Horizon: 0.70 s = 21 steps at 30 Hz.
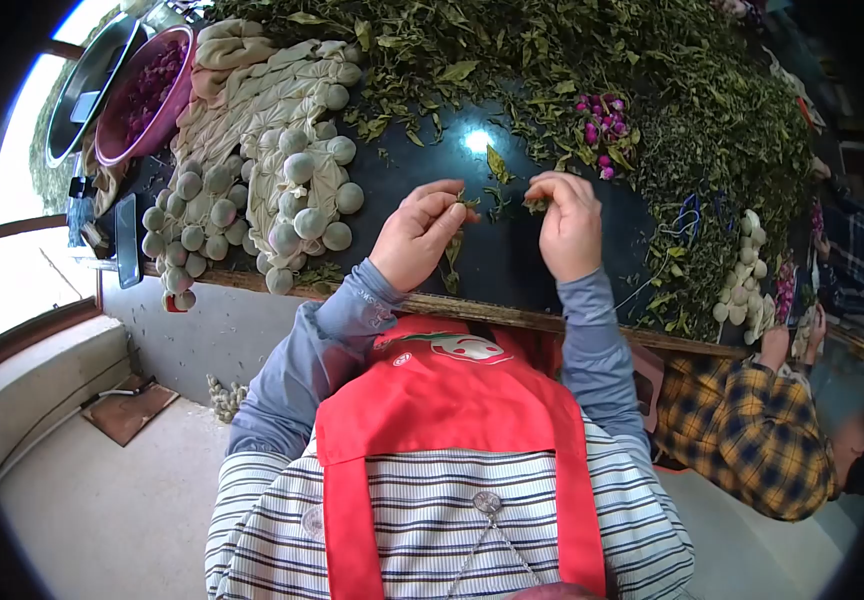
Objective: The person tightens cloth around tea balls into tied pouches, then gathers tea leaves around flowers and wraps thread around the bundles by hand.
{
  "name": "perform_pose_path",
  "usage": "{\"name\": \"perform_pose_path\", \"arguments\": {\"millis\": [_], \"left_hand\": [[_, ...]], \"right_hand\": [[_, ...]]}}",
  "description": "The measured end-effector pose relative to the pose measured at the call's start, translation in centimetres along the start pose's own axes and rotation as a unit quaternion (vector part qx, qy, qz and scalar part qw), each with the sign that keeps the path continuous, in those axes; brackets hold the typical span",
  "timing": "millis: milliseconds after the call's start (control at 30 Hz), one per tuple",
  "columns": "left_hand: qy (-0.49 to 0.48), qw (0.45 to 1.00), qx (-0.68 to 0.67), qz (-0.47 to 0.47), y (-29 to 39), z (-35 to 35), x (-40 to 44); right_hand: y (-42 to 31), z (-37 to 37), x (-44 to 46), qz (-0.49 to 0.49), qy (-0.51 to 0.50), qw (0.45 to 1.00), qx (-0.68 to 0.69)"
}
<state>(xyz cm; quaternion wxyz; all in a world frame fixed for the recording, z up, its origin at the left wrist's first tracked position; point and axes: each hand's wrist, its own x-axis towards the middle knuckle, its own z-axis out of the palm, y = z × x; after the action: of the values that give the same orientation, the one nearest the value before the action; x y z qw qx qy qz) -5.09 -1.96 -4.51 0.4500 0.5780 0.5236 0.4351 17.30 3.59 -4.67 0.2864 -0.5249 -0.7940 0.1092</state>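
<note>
Over the dark tabletop [392,170], my left hand [418,236] pinches a small bit of green leaf [467,200] between thumb and fingertips. A leafy sprig [453,250] hangs just below those fingers. My right hand [566,228] is a short way to the right, its fingers curled closed around another bit of dried leaf [535,205]. Between the two hands lie loose leaves [497,165], one of them yellowish. Both hands are apart from each other.
A large heap of dried leaves [572,60] covers the back and right. Magenta flowers [604,130] lie on it. Bundles of tied cloth with grey balls [297,200] sit left, beside a pink basin [189,80] and a phone [127,240]. A person in plaid [742,420] works at right.
</note>
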Motion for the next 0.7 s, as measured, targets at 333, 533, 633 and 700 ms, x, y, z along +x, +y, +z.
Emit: {"name": "perform_pose_path", "arguments": {"millis": [333, 533, 633, 700], "left_hand": [[-0.18, 0.916, -0.171, -0.316, 1.9, -0.1, -0.4], [-0.056, 0.975, 0.181, 0.114, 0.9, 1.8, 0.3], [-0.088, 0.97, 0.145, 0.174, 2.5, 2.8, 1.0], [-0.122, 0.961, 0.111, 0.221, 3.1, 3.0, 0.8]], "right_hand": [[2.5, -1.4, -5.6, 0.143, 0.047, 0.986, 0.07], [0.5, -0.1, -2.5, 0.058, 0.077, 0.98, -0.173], [-1.4, -0.5, -2.3, 0.012, 0.038, 0.996, -0.076], [-2.4, -0.7, -2.8, -0.027, -0.014, 0.999, 0.027]]}}
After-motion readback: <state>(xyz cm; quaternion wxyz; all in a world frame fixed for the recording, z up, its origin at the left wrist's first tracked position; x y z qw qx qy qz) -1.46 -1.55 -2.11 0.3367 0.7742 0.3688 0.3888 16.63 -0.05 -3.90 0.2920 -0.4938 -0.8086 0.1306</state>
